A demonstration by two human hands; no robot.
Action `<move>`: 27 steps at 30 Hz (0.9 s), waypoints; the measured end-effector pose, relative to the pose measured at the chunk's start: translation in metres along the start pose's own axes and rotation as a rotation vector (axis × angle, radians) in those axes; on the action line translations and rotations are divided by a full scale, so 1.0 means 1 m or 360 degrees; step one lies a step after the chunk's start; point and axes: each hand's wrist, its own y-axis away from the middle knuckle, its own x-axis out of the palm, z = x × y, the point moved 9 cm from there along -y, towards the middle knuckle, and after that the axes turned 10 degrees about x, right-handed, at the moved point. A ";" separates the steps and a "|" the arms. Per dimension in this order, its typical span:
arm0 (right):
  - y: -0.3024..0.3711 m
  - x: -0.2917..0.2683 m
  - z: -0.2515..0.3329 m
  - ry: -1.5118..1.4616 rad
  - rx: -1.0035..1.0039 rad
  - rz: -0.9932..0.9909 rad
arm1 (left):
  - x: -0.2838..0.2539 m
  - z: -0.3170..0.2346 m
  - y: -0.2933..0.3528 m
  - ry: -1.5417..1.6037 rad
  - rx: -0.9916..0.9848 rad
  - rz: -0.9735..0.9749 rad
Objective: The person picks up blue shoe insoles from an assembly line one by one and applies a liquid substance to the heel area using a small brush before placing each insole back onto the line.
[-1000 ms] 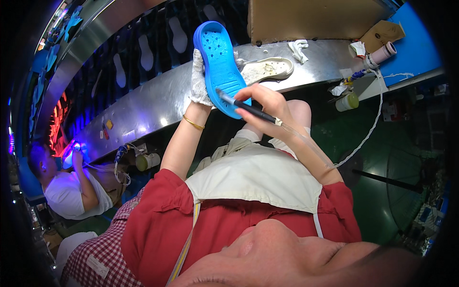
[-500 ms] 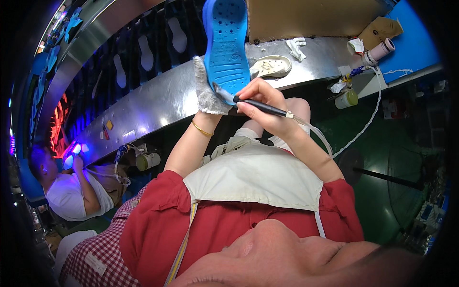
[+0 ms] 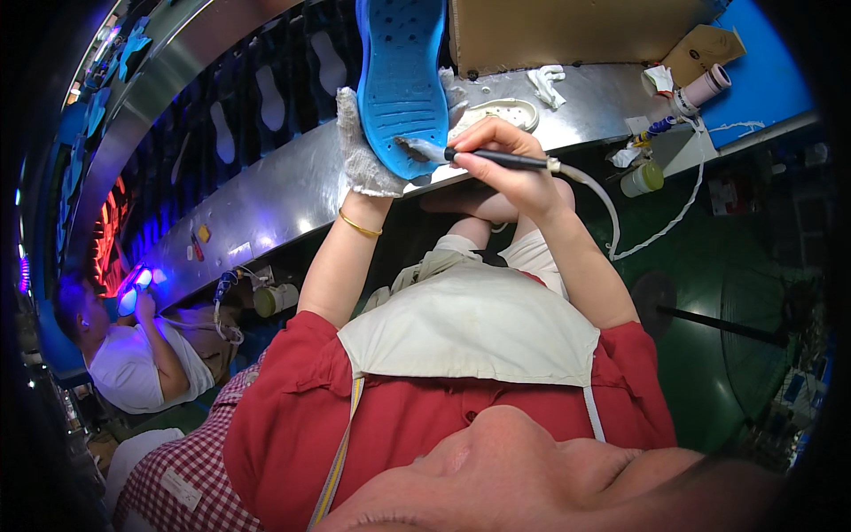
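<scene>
My left hand (image 3: 355, 151), in a pale knit glove, cups the heel end of a blue shoe sole (image 3: 401, 84). Fingers wrap both its sides, and the inner, ribbed face is turned up toward me. My bare right hand (image 3: 519, 182) pinches a brush (image 3: 523, 161) with a black handle. Its wet-looking pale bristles rest on the heel part of the sole, where a dark patch shows. From the handle's rear end a clear, whitish hose (image 3: 605, 199) runs off to the right. The sole's far end is cut off by the upper edge.
A metal ledge (image 3: 257, 213) crosses in front of me, with a cream shoe sole (image 3: 510, 113) and a crumpled white glove (image 3: 547, 84) on it. Behind stands a brown panel (image 3: 567, 35). A green-lidded jar (image 3: 643, 180) hangs at right. Another person (image 3: 142, 363) sits at far left.
My left hand and the blue sole have shifted left and slightly tilted. The brush tip has moved from the sole's left edge inward onto the heel. My right hand has moved slightly right.
</scene>
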 end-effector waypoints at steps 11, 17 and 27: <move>0.009 0.019 -0.003 0.0114 -0.0004 0.0213 | -0.012 -0.011 -0.016 0.0012 -0.0145 -0.0014; 0.017 0.002 -0.026 -0.0470 0.0498 0.0032 | 0.004 0.004 -0.004 0.0307 -0.0268 0.0186; 0.027 0.014 -0.024 0.0103 0.0054 -0.0017 | -0.006 -0.023 -0.025 -0.0164 -0.0040 -0.0088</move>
